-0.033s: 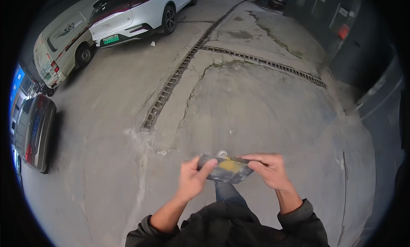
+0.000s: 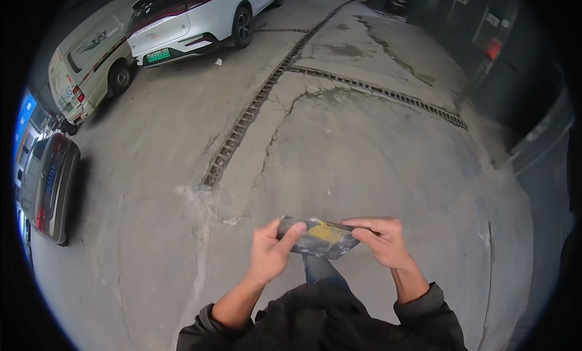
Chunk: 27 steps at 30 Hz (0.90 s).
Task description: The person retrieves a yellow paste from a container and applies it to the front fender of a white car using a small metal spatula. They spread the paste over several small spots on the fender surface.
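In front of my body, my left hand (image 2: pixel 271 248) is closed on the left end of a dark grey mixing board (image 2: pixel 301 244), its thumb lying on top. A patch of yellow putty (image 2: pixel 326 232) covers the upper middle of the board, and whitish smears mark the rest. My right hand (image 2: pixel 383 239) pinches a thin, dark putty knife (image 2: pixel 347 227), fingers stretched along it and thumb beneath. The knife lies along the board's upper right edge, touching the putty. My right fingers hide its handle end.
A drain channel (image 2: pixel 241 123) runs across the concrete floor (image 2: pixel 151 157), with a side grating (image 2: pixel 388 91) branching right. Parked at the left are a white car (image 2: pixel 182 26), a pale van (image 2: pixel 85 66) and a grey car (image 2: pixel 50 187). A dark wall (image 2: pixel 539 66) stands right.
A whitish round thing seen above the board's upper edge no longer shows there. The board has tilted slightly, and both hands keep their holds.
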Each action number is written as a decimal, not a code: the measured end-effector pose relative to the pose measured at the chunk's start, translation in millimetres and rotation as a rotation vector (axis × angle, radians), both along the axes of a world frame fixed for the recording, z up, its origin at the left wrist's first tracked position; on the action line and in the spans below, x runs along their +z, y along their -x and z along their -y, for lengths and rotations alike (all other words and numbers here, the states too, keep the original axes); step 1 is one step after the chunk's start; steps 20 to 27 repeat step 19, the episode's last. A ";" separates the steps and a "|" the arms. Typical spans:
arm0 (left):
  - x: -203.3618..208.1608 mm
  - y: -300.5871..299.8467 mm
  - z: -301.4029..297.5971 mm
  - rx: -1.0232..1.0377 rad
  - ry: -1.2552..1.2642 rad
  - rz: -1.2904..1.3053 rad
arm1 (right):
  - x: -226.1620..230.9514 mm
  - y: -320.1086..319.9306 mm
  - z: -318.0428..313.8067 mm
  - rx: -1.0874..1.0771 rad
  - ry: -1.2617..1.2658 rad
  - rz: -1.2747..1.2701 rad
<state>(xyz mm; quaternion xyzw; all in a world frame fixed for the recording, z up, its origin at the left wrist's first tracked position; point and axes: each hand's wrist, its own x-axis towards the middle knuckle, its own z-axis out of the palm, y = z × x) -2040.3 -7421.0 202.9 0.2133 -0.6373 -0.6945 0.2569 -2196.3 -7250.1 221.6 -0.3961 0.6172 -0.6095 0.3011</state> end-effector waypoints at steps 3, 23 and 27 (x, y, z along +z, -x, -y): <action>8.7 124.0 119.1 0.046 0.045 0.022 | -9.3 132.4 120.3 0.036 -0.031 -0.147; -29.5 751.2 766.8 0.372 -0.003 0.109 | -23.5 724.6 811.4 -0.055 0.110 -1.218; -29.5 751.2 766.8 0.372 -0.003 0.109 | -23.5 724.6 811.4 -0.055 0.110 -1.218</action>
